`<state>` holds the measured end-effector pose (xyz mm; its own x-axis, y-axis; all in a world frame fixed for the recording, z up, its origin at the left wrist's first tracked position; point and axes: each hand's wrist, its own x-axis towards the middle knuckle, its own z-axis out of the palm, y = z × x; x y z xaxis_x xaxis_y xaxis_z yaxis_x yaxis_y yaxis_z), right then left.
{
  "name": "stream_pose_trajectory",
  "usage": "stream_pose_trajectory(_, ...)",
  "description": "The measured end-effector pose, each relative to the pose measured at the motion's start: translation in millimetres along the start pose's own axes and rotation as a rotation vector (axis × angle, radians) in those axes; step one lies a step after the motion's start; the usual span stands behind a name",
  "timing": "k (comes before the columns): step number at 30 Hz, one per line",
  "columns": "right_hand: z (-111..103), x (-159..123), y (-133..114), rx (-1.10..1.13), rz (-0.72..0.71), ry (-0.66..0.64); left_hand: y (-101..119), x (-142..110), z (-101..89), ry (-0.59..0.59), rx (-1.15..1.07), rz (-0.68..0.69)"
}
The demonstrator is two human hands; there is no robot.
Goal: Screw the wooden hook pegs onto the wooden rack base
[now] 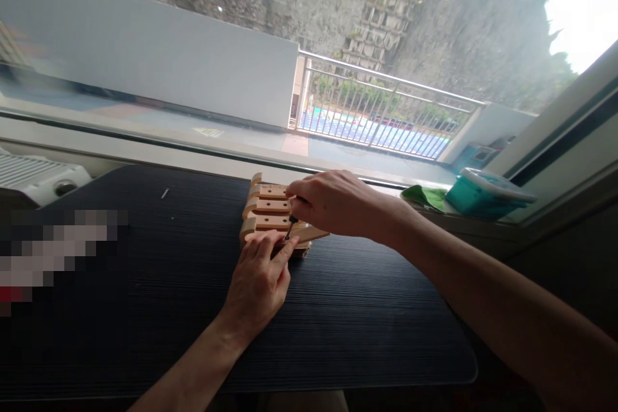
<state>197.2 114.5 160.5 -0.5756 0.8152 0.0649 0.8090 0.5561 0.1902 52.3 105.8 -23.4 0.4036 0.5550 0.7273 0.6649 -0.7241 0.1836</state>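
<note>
A light wooden slatted piece point(268, 205) lies on the dark table, with curved ends along its left side and dark holes in its slats. From above, my right hand point(333, 203) is closed round a screwdriver point(292, 225), its dark handle mostly hidden in the fingers. The screwdriver's shaft points down at the nearest slat. My left hand point(261, 280) grips that near edge, thumb and fingertips close around the screwdriver's tip. Both hands cover part of the wood, and the tip's contact with a screw is too small to tell.
The dark grained table point(193, 322) reaches up to a window sill. A teal container point(483, 196) and a green cloth point(425, 197) sit at the right on the sill. A white ribbed appliance point(38, 177) stands at the left. A small white scrap point(165, 193) lies on the table.
</note>
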Motion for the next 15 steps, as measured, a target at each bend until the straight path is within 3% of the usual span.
stream_pose_trajectory(7,0.7,-8.2,3.9,0.069,-0.034,-0.022,0.1,-0.2,-1.0,-0.006,0.003,0.005)
stream_pose_trajectory(15,5.1,-0.2,0.9,0.047,0.025,0.003,-0.4,0.6,0.8,-0.003,-0.009,0.006)
